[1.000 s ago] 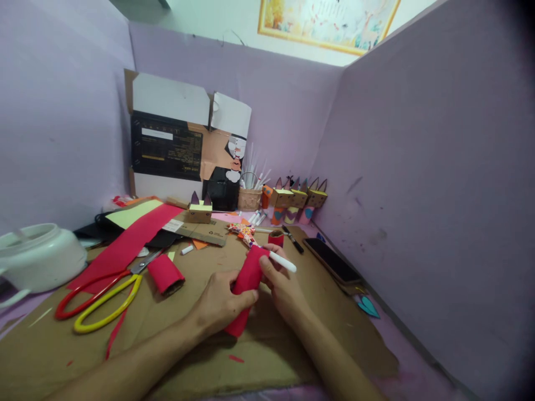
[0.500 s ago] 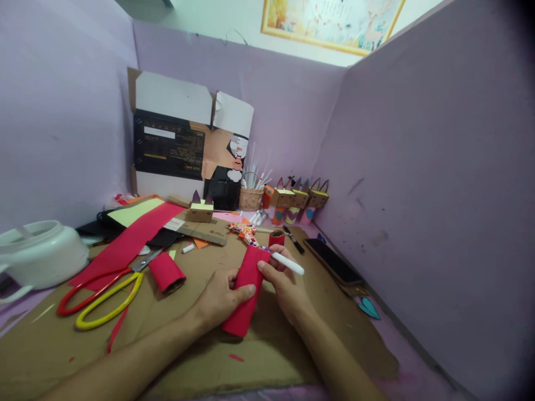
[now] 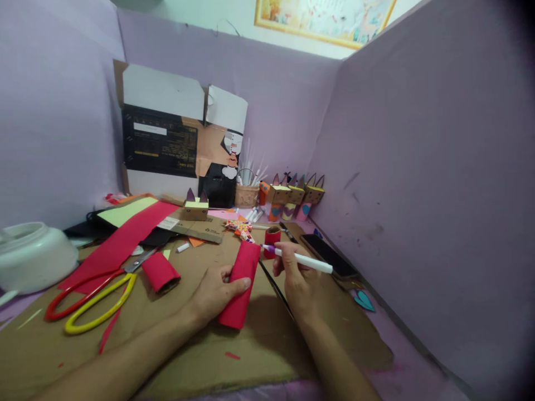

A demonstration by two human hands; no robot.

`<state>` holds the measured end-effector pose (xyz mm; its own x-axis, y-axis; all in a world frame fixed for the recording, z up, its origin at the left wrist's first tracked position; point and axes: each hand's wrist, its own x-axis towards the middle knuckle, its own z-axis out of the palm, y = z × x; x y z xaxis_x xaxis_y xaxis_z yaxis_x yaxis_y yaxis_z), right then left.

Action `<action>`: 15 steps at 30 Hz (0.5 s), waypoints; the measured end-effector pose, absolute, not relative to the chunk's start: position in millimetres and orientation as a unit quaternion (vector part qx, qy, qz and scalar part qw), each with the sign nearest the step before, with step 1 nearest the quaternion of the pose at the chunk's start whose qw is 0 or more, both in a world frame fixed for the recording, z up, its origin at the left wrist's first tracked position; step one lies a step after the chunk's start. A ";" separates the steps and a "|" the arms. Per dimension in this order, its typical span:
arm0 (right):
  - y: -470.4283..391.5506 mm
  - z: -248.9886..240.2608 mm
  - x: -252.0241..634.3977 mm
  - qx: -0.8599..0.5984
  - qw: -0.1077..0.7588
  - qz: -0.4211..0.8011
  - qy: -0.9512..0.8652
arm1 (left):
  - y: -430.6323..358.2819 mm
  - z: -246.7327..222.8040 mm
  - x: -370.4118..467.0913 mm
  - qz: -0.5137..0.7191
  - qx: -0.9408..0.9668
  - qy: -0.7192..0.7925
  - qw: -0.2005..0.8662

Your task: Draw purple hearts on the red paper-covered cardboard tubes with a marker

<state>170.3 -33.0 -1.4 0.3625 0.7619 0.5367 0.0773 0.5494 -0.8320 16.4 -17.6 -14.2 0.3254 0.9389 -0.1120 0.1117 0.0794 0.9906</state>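
Observation:
My left hand [image 3: 215, 295] is closed around a long red paper-covered tube [image 3: 242, 281], thumb across its front. The tube leans, its upper end tilted to the right. Pinched in my right hand [image 3: 298, 281] is a white marker [image 3: 313, 262]. Its purple tip points left, close to the tube's upper right edge; whether it touches I cannot tell. Just behind the marker stands a short red tube [image 3: 272, 236]. Another short red tube [image 3: 161, 272] lies left of my left hand, beside scissors [image 3: 98, 301] with one red and one yellow handle.
Cardboard [image 3: 188, 362] covers the work surface. A white pot [image 3: 35, 259] stands at left, near a red paper strip [image 3: 125, 245]. At right lie a phone [image 3: 328, 253] and teal paper pieces [image 3: 364, 301]. Behind are a small eared box [image 3: 196, 209], a basket of markers [image 3: 247, 196] and eared figures [image 3: 279, 195].
My right hand has come off the long tube and moved right. The marker has swung round, so its purple tip now shows beside the tube. My left hand keeps its hold.

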 end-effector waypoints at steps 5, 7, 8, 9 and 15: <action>-28.7 -6.2 167.3 -0.432 0.694 0.205 -0.539 | -18.5 -13.4 15.5 0.355 0.582 0.458 0.571; -27.0 -9.0 167.8 -0.444 0.684 0.188 -0.547 | -18.9 -12.8 15.3 0.354 0.582 0.458 0.572; -26.6 -10.0 168.1 -0.450 0.679 0.182 -0.551 | -19.0 -12.8 15.3 0.354 0.580 0.459 0.573; -26.5 -10.5 168.5 -0.455 0.676 0.178 -0.552 | -19.1 -12.9 15.3 0.353 0.578 0.461 0.573; -30.9 -6.9 169.1 -0.482 0.670 0.184 -0.533 | -18.4 -15.1 15.3 0.356 0.578 0.467 0.567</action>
